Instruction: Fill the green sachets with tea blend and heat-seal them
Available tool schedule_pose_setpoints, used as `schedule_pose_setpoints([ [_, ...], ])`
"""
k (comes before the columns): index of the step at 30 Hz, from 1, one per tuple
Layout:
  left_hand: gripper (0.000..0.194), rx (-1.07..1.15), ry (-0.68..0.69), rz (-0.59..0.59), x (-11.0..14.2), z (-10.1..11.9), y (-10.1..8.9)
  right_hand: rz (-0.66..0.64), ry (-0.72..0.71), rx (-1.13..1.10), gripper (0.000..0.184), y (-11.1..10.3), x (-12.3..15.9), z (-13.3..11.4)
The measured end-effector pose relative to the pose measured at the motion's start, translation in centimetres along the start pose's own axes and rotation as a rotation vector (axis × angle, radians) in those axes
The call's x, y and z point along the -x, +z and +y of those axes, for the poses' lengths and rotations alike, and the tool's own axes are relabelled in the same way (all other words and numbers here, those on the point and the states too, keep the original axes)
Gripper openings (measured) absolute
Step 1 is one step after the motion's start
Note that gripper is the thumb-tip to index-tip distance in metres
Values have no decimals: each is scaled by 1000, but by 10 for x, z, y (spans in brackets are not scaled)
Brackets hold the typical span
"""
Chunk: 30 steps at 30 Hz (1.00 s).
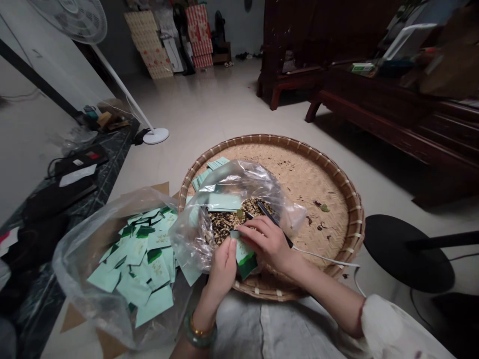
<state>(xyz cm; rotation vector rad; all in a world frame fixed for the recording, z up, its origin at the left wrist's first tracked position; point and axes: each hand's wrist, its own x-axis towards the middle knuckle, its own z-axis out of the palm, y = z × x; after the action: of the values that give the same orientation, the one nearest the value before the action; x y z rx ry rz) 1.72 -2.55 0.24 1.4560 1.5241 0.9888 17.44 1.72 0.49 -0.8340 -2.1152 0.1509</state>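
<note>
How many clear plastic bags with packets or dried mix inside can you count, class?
2. The left bag, beside the woven tray, holds green packets; the right bag, on the tray, holds dried mix. Others may be hidden.

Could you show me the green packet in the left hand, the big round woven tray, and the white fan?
Green packet (243,252): head view, on its pale face.
Woven tray (309,172): head view, on its bare woven bottom.
White fan (71,19): head view, on its round grille.
</note>
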Motion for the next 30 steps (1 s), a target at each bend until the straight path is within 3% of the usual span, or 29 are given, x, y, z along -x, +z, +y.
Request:
schedule_pose_setpoints([
  [9,34,36,-13,-19,3,-4,2,58,-114,-11,25,-4,1,0],
  [13,33,-64,44,-84,4,-1,0,9,-28,52,13,-6,0,-3],
  [16,33,-122,82,-118,3,0,-4,-49,3,60,16,-10,-2,-2],
  [22,30,-90,86,-124,-4,-6,-15,5,140,-218,10,-21,-8,1],
  [25,29,-104,96,-104,-7,-7,-18,-31,125,-258,6,-23,-9,1],
  [27,27,-74,97,-93,-9,-6,-19,-60,132,-279,8,-24,-10,1],
  [30,30,134,-3,-46,-15,-6,-20,-51,291,-356,13,-27,-11,4],
])
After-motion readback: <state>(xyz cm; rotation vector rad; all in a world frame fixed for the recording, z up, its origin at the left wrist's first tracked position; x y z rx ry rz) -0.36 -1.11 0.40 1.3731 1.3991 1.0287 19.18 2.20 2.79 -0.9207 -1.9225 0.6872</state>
